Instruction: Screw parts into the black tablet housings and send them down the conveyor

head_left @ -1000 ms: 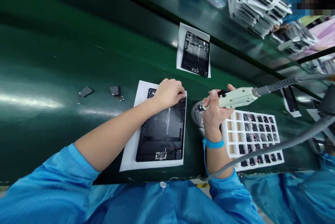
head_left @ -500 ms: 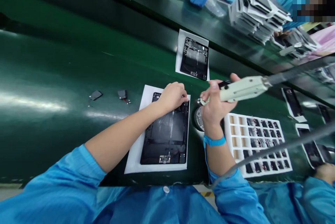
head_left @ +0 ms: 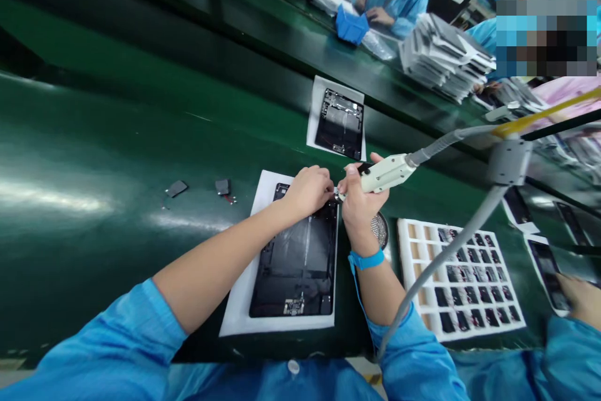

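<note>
Left hand (head_left: 307,191) is curled over the top right corner of a black tablet housing (head_left: 295,257), fingers down on the edge; can't tell if it's pinching anything there. The housing lies flat on a white foam sheet (head_left: 239,301) on the green table (head_left: 94,244), directly under the left hand. Right hand (head_left: 361,204) is closed around an ivory electric screwdriver (head_left: 382,174), its tip right by the left fingers, just over that same corner. Blue wrist strap (head_left: 367,259) on the right wrist. Round mesh pad (head_left: 379,229) just beside the right hand, and a white tray of dark parts (head_left: 462,279) to the right. Second housing on a sheet (head_left: 339,124) further along the table, two small dark parts (head_left: 176,188) left of the sheet. Co-worker's hand (head_left: 582,301) at lower right, on a black panel (head_left: 547,273).
</note>
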A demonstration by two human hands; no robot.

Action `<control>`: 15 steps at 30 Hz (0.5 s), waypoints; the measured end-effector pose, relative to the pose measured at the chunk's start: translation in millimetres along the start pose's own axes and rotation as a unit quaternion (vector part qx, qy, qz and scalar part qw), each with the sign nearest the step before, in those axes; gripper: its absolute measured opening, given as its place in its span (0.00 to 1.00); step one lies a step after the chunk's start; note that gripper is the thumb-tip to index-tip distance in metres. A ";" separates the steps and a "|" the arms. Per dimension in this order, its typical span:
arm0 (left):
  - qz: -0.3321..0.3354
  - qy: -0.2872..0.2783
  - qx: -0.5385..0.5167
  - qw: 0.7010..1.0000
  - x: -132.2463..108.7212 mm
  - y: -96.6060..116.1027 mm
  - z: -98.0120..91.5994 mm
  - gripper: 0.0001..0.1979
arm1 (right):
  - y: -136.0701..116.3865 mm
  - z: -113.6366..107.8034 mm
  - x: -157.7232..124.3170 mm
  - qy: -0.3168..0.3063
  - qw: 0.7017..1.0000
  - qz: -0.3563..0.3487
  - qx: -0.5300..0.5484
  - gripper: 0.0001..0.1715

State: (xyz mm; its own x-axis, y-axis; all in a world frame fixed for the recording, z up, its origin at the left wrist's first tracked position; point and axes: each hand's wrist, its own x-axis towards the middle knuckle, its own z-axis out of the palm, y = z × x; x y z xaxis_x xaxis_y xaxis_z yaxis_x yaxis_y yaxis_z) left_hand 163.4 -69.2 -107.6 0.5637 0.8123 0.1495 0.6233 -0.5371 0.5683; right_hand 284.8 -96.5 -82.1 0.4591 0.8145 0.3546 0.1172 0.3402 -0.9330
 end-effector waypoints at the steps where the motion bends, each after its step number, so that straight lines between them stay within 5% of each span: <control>1: 0.002 0.001 0.002 1.000 -0.2 -0.5 -0.4 0.08 | 0.2 0.6 -1.0 0.002 1.000 0.008 0.002 0.39; 10: 0.000 -0.007 -0.005 1.000 4.4 -17.3 1.0 0.12 | 10.3 12.6 -6.3 -0.012 0.997 0.072 0.032 0.26; 15: 0.004 0.003 -0.046 0.999 -3.4 -2.7 -21.1 0.09 | -7.9 -4.0 -4.3 -0.015 0.996 0.060 0.058 0.22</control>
State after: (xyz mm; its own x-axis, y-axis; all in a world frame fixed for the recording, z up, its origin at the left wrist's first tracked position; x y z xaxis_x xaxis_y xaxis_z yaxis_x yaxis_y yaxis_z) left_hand 148.3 -65.7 -92.6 0.5653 0.8095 0.1588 0.5665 -0.5208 0.6386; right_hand 285.4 -104.5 -76.5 0.4362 0.8658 0.2451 -0.0408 0.2911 -0.9558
